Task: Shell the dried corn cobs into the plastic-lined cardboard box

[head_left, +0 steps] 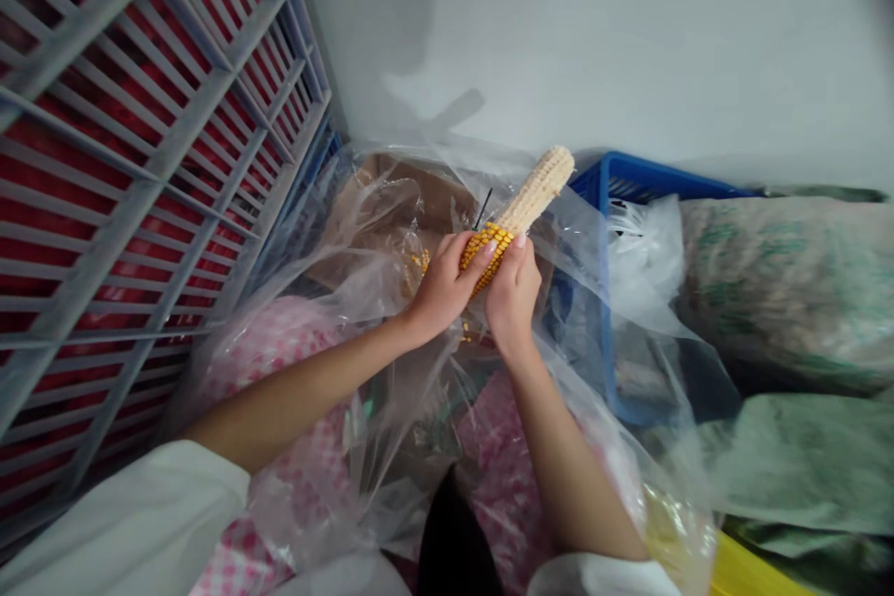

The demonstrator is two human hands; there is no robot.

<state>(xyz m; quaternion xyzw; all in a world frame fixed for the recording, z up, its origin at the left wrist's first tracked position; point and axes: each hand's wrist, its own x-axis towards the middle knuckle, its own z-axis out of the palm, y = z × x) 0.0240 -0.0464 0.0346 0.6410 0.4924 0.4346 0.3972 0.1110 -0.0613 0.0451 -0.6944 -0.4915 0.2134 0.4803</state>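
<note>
Both my hands grip one corn cob [537,191], tilted with its bare end up and to the right. Its upper part is stripped pale, while yellow kernels cover the lower part. My left hand [447,284] wraps the kernel-covered end from the left, thumb lying on the kernels. From the right, my right hand [513,289] closes round it, thumb near the border between bare cob and kernels. Beneath, a clear plastic bag [293,270] lies open over a cardboard box [363,205]. Some loose kernels [421,259] rest in the bag.
A grey slatted crate [160,158] with red contents rises at the left. To the right are a blue basket [606,298], a filled translucent sack [782,289] and a greenish sack [803,456]. A white wall [629,37] stands behind.
</note>
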